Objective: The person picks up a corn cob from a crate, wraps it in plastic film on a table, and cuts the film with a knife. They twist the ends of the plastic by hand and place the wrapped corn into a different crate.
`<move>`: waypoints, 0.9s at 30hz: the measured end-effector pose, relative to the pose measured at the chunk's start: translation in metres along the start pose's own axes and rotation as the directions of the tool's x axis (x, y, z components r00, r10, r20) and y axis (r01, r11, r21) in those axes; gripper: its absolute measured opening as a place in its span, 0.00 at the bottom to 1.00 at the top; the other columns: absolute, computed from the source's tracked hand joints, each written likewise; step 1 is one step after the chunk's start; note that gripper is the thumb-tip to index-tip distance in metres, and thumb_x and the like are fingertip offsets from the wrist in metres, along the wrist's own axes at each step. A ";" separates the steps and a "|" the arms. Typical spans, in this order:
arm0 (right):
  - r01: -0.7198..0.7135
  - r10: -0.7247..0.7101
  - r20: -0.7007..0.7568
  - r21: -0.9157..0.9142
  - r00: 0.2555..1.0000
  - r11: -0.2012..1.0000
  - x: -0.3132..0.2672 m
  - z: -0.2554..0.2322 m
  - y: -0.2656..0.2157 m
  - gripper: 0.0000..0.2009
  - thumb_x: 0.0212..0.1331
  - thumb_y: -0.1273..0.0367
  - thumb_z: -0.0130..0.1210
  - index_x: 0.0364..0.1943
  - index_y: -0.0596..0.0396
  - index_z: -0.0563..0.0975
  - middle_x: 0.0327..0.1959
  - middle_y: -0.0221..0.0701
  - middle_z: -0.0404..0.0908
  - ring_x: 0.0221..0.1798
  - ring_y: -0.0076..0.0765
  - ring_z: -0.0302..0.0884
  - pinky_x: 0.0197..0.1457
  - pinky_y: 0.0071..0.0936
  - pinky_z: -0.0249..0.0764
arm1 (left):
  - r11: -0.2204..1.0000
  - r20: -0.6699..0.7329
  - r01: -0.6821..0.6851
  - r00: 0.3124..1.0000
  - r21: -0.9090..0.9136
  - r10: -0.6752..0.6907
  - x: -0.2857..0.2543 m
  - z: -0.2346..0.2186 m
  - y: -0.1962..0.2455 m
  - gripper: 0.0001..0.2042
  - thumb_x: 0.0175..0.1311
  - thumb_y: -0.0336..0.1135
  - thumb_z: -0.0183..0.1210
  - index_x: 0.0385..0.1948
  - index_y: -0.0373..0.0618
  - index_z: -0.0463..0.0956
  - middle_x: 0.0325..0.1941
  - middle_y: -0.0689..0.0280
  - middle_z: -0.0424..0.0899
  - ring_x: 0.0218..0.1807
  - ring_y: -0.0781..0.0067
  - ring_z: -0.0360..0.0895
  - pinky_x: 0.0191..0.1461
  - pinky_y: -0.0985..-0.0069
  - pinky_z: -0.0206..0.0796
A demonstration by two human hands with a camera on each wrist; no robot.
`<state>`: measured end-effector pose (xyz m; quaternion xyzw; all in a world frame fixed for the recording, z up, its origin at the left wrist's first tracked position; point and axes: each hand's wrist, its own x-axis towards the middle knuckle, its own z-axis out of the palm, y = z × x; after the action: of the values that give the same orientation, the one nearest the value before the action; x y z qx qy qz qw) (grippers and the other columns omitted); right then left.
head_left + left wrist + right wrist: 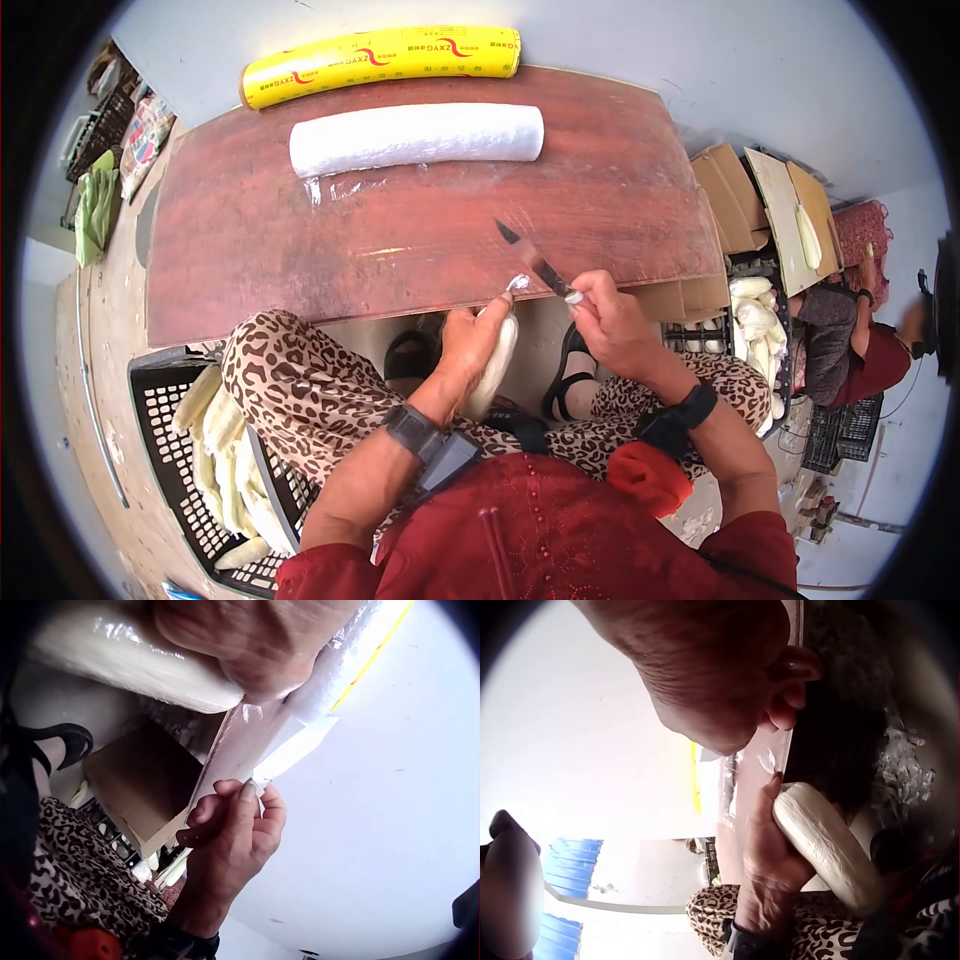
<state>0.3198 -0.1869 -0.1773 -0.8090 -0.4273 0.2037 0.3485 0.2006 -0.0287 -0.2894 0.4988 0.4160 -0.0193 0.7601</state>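
Observation:
My left hand [468,345] grips a long, pale vegetable [495,368] by its upper end, below the table's front edge. Clear film covers the vegetable [829,847], shiny and wrinkled in the right wrist view. A small twist of film [519,283] sticks out above the left thumb. My right hand [618,322] holds a knife [545,270] by its handle, the dark tip pointing up and left over the table. In the left wrist view the knife blade [296,752] shines brightly beyond the right fingers. The knife is apart from the vegetable.
On the reddish table [420,240] lie a white film roll [420,138] and, behind it, a yellow printed roll [385,65]. A black crate [165,440] of pale vegetables stands at left. Cardboard [727,195] and another crate of vegetables [757,320] stand at right, near a seated person [865,365].

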 end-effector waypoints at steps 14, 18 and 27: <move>0.101 -0.097 0.063 -0.070 0.993 0.992 0.003 0.027 0.008 0.11 0.64 0.75 0.49 0.49 0.59 0.67 0.31 0.50 0.77 0.37 0.62 0.77 0.38 0.47 0.71 | 0.995 0.016 -0.060 0.998 -0.076 0.061 -0.006 0.003 0.006 0.21 0.60 0.46 0.60 0.46 0.35 0.82 0.45 0.58 0.85 0.46 0.70 0.80 0.52 0.72 0.69; 0.089 -0.083 0.077 -0.082 0.994 0.993 0.006 0.028 0.006 0.11 0.64 0.75 0.49 0.49 0.59 0.67 0.31 0.50 0.78 0.38 0.62 0.77 0.39 0.48 0.71 | 0.995 0.003 -0.077 0.997 -0.071 0.078 -0.005 0.003 0.004 0.20 0.61 0.45 0.60 0.45 0.36 0.82 0.44 0.59 0.85 0.46 0.70 0.80 0.52 0.72 0.69; 0.080 -0.060 0.097 -0.218 0.994 0.973 0.006 0.035 0.010 0.13 0.62 0.74 0.51 0.49 0.59 0.68 0.38 0.50 0.79 0.40 0.62 0.78 0.40 0.50 0.73 | 0.992 0.004 -0.087 0.996 -0.091 0.087 -0.003 0.004 0.002 0.20 0.61 0.45 0.60 0.47 0.38 0.82 0.46 0.59 0.85 0.48 0.69 0.80 0.54 0.72 0.68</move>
<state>0.3062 -0.1725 -0.2089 -0.8174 -0.4906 0.1784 0.2436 0.2019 -0.0318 -0.2851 0.4811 0.3914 0.0309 0.7838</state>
